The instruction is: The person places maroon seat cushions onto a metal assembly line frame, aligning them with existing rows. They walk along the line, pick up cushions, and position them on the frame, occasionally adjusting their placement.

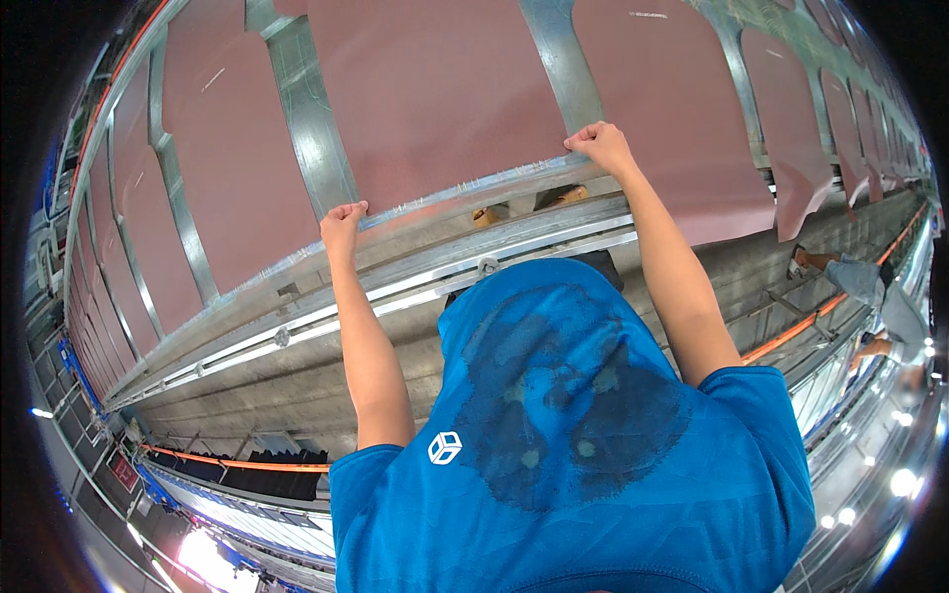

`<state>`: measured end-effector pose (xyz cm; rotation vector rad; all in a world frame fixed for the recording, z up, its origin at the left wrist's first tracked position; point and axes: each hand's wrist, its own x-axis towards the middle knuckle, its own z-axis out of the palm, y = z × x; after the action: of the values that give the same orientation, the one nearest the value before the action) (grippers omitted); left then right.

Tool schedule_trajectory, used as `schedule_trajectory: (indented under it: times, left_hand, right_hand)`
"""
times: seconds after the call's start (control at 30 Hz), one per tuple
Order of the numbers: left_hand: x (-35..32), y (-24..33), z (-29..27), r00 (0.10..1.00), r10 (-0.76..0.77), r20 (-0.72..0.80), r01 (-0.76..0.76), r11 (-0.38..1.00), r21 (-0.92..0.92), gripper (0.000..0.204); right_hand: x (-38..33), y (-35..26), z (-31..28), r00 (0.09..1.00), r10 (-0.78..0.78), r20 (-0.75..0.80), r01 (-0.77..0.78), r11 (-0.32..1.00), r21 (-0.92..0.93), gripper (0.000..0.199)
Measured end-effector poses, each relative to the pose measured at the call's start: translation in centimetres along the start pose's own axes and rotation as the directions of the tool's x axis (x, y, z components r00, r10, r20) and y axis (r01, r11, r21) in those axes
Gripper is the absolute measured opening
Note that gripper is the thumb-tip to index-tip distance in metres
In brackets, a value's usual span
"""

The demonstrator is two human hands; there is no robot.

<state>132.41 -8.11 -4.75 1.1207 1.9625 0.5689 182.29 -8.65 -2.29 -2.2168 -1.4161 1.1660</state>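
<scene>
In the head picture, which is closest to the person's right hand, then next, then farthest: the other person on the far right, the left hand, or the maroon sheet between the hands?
1. Maroon sheet: right at the fingertips, by its lower right corner.
2. Left hand: at the sheet's lower left corner.
3. Other person: away on the far right.

blue shirt (573,425): is showing a white cube emblem (445,448) on the left chest
reddish-brown sheets (672,109): are carrying white marks (647,15), too small to read
metal table (318,148): pale scribbles (470,185) are running along its near edge, none readable
</scene>
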Motion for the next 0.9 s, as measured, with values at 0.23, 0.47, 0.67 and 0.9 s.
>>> schedule_trajectory:
  times: [0.23,0.47,0.67,0.9]
  left_hand:
    - [-1.2,1.6,0.3,1.000,-0.005,-0.003,0.005,1.000,-0.020,0.029]
    - [-1.7,2.7,-0.1,0.997,-0.068,0.028,0.069,0.997,-0.033,0.036]
    - [-3.5,8.5,5.3,0.713,0.680,-0.172,-0.500,0.664,0.555,0.057]
    - [1.5,11.3,10.9,0.750,0.636,0.180,-0.544,0.439,0.715,0.073]
  right_hand:
    - [0.0,0.9,0.2,0.999,-0.044,-0.033,0.043,0.999,-0.015,0.038]
    - [-0.4,0.3,0.0,0.991,-0.078,-0.110,0.079,0.997,-0.001,0.040]
    - [-0.8,-7.4,3.6,0.690,-0.641,-0.337,0.553,0.767,-0.325,0.042]
    - [1.7,-11.5,12.1,0.594,-0.783,0.185,0.750,0.457,-0.478,0.065]
